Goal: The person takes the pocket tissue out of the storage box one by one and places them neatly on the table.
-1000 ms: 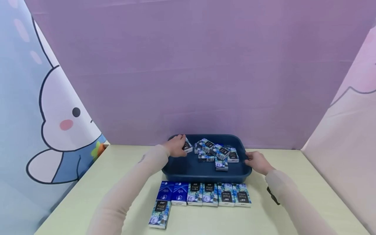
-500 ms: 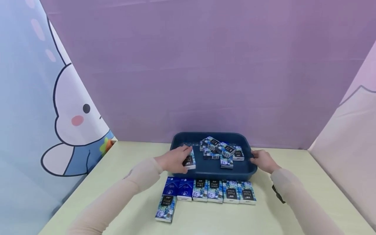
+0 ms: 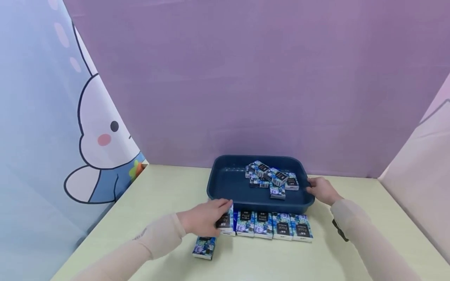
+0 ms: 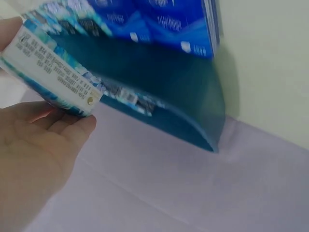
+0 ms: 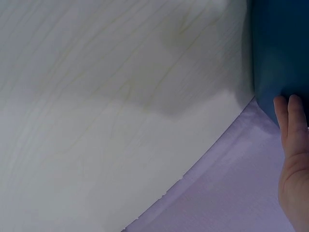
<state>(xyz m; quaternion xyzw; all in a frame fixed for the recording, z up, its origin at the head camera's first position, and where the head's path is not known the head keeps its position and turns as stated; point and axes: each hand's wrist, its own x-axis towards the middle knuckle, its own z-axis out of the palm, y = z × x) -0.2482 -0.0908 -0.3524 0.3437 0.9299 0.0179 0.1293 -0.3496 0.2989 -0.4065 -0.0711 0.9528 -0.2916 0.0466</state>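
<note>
In the head view my left hand [image 3: 205,216] grips a flowered tissue pack [image 3: 226,220] between thumb and fingers, over the left end of a row of packs in front of the tray. The left wrist view shows the white printed side of this tissue pack [image 4: 58,72]. Part of a blue pack [image 3: 235,220] shows behind it. Flowered packs [image 3: 263,225] continue the row to the right. Another flowered pack [image 3: 204,248] lies nearer, partly under my left hand in this view. My right hand [image 3: 323,190] holds the right rim of the dark blue tray [image 3: 260,205].
Inside the tray, several flowered packs [image 3: 275,176] lie in a loose heap toward the right. A purple backdrop [image 3: 260,86] rises behind the pale table [image 3: 168,187]. Printed panels [image 3: 105,117] stand at the sides.
My left hand has lifted the tissue pack out of the tray's left side and brought it toward me, over the row. My right hand stays at the tray's rim.
</note>
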